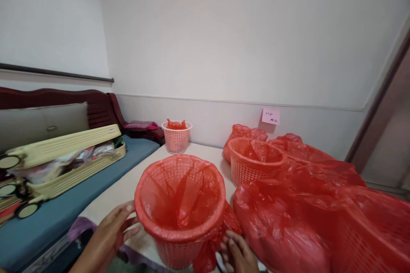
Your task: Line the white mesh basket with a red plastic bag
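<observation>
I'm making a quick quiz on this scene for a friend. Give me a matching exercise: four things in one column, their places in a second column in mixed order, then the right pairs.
Things:
1. near basket
2. small basket
3. pink note
4. open suitcase

Places:
A. stuck on the wall
B. on the blue bench, at the left
C. between left hand and right hand
D. far end of the table, by the wall

Pairs: 1-C, 2-D, 3-A, 4-B

The pink note (270, 116) bears writing too small to read. The right hand (238, 255) is cut off by the bottom edge — the right-side baskets (368, 239) blur under bags.
</observation>
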Motion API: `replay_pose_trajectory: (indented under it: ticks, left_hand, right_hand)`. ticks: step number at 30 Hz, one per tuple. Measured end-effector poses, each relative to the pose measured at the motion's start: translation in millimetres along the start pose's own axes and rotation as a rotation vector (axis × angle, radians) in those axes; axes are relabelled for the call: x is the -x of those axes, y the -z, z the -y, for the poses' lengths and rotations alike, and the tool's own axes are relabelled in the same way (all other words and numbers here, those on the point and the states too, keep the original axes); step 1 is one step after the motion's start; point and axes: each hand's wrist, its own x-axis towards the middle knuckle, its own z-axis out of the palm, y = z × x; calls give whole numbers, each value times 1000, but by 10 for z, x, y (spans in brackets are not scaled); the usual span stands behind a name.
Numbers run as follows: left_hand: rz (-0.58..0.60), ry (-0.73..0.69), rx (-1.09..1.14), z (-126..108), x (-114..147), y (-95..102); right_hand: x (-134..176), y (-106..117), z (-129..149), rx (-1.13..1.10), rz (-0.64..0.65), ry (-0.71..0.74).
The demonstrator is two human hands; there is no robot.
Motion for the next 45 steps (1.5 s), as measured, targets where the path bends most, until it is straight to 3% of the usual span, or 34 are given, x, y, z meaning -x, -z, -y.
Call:
replay_pose_trajectory:
  ticks: [2, 4, 9, 13, 19, 22, 26, 29, 37, 45]
  left_hand:
    - [72, 93, 141, -25, 23, -107]
    - [103, 134, 208, -46, 61, -177]
    - [57, 165, 273, -18, 83, -165]
    - [66, 182, 326, 38, 55, -92]
    - [55, 154, 319, 43, 38, -108]
    - [64, 161, 307, 32, 38, -145]
    - [117, 202, 327, 15, 54, -174]
    - [118, 173, 300, 32, 43, -163]
    - [148, 142, 301, 136, -79, -142]
    - [211, 192, 306, 192, 191, -198]
  right_hand:
    - [28, -169, 361, -101, 114, -116]
    - [67, -315, 646, -205, 169, -140]
    - [162, -542, 961, -315, 295, -262]
    - [183, -644, 1016, -377, 296, -282]
    - [207, -720, 1152, -391, 204, -174]
    - [238, -735, 1249, -242, 230, -95]
    - [274, -799, 1305, 59, 293, 154]
    - [301, -864, 1290, 107, 318, 238]
    - [198, -791, 1270, 137, 436, 142]
    - [260, -743, 1264, 148, 475, 121]
